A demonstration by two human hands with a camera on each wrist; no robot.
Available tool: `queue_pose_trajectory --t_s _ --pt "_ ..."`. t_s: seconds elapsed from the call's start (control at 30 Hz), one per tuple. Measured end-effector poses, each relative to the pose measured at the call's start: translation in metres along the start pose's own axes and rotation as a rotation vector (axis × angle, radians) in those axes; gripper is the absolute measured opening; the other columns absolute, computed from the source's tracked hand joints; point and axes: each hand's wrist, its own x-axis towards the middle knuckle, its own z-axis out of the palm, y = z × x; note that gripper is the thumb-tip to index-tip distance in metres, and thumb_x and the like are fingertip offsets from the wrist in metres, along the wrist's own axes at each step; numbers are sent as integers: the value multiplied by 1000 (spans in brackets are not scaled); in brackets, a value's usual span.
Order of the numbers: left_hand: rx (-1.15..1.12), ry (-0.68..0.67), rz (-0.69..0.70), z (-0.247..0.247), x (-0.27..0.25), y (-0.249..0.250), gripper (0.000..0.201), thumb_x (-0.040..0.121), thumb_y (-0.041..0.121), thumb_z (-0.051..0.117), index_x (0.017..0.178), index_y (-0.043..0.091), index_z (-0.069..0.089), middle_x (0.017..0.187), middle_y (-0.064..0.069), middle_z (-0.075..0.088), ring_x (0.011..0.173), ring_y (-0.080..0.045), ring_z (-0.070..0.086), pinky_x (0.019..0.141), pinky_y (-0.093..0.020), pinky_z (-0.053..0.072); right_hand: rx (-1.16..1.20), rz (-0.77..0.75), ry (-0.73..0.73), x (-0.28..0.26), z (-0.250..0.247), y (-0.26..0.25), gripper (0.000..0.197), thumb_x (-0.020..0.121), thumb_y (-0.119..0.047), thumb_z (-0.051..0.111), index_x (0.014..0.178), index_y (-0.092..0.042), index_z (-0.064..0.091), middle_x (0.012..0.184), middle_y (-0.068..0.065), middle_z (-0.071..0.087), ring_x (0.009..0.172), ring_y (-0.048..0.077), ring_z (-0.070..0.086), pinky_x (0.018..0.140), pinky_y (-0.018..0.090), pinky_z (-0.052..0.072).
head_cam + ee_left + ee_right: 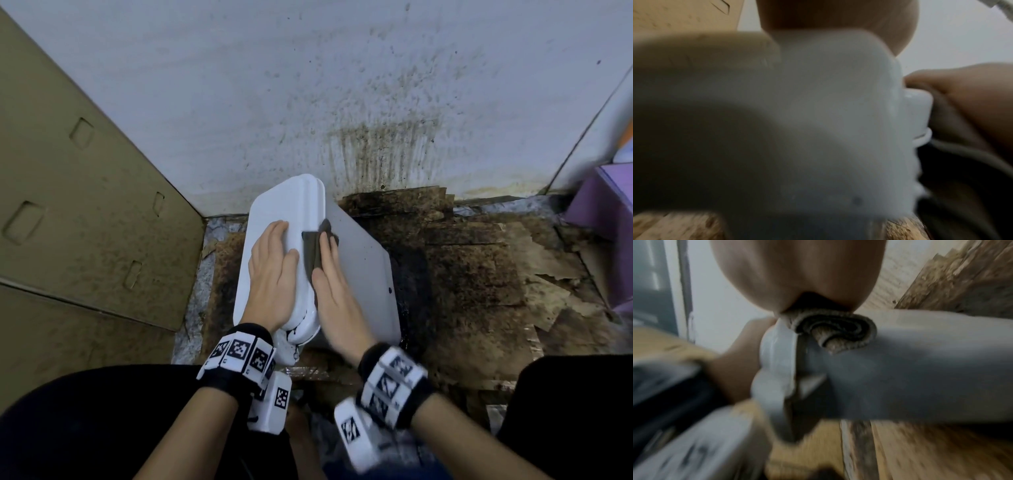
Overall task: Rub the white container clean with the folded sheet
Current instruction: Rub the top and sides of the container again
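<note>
The white container [363, 260] lies tipped on its side on stained cardboard, its rimmed lid end [294, 202] facing up and left. My left hand [274, 263] rests flat on that lid end with straight fingers. My right hand [334, 284] lies flat along the container's grey side wall just under the rim and presses the dark folded sheet [311, 250] against it. In the right wrist view the folded sheet [834, 331] bunches under my palm against the container [920, 366]. The left wrist view is filled by the blurred container [818, 113], with the sheet [953, 129] at its right.
A large cardboard box [68, 188] stands close on the left. The white wall [239, 85] behind is spattered with dark stains. Torn, stained cardboard [479, 267] covers the floor to the right. A purple box [603, 205] sits at the far right. My knees frame the bottom.
</note>
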Motion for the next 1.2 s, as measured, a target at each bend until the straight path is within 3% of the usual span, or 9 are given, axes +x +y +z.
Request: queue_pose_trajectory --t_s 0.13,0.33,0.43,0.53,0.67,0.87,1.03,1.2 --pt "-9 15 -9 -2 1 -3 57 99 35 27 154 21 31 160 7 28 147 -6 19 113 -13 5 31 -69 144 -32 32 13 53 111 -26 24 160 -38 7 167 -22 -4 151 -8 -4 122 23 4" --pt "-13 11 -6 0 1 -4 57 100 34 27 155 21 30 161 7 29 148 -7 19 117 -18 7 -30 -107 250 -27 40 20 53 110 -26 25 161 -33 11 168 -18 2 153 -3 0 123 28 8" --pt "-6 7 -18 0 2 -3 57 101 34 26 156 21 28 162 7 26 148 -5 17 118 -19 6 -49 -95 230 -13 36 15 57 106 -31 22 161 -35 6 169 -17 0 153 -4 -2 122 26 8" --pt "-5 -2 -21 -2 0 -2 58 101 33 25 158 20 26 163 6 25 148 -4 16 118 -18 5 -85 -29 163 10 26 8 61 102 -42 20 159 -40 -1 170 -10 -5 154 3 0 126 33 9" --pt "-24 -6 -25 -3 -1 -1 59 100 35 26 157 21 27 163 7 25 149 -6 17 123 -27 9 -114 31 45 43 8 3 61 108 -35 25 159 -39 -8 169 -2 -12 156 13 -2 127 41 9" --pt "-27 7 -19 -3 2 -2 58 99 36 27 155 20 30 160 6 28 147 -7 19 118 -21 9 -126 41 -36 77 -10 3 62 108 -35 26 158 -38 -11 169 -1 -14 156 14 -6 126 48 12" --pt "-19 11 -2 -1 0 0 56 99 33 28 154 20 31 158 5 31 146 -9 22 120 -25 13 -125 36 7 54 -3 3 60 108 -37 25 157 -42 -10 169 -4 -13 156 15 3 125 42 15" --pt "-19 19 2 -1 1 -4 52 101 31 28 152 20 32 156 4 32 145 -9 22 123 -33 16 -136 -90 163 -7 25 12 60 106 -33 25 161 -37 1 169 -15 -5 154 0 -2 124 30 11"
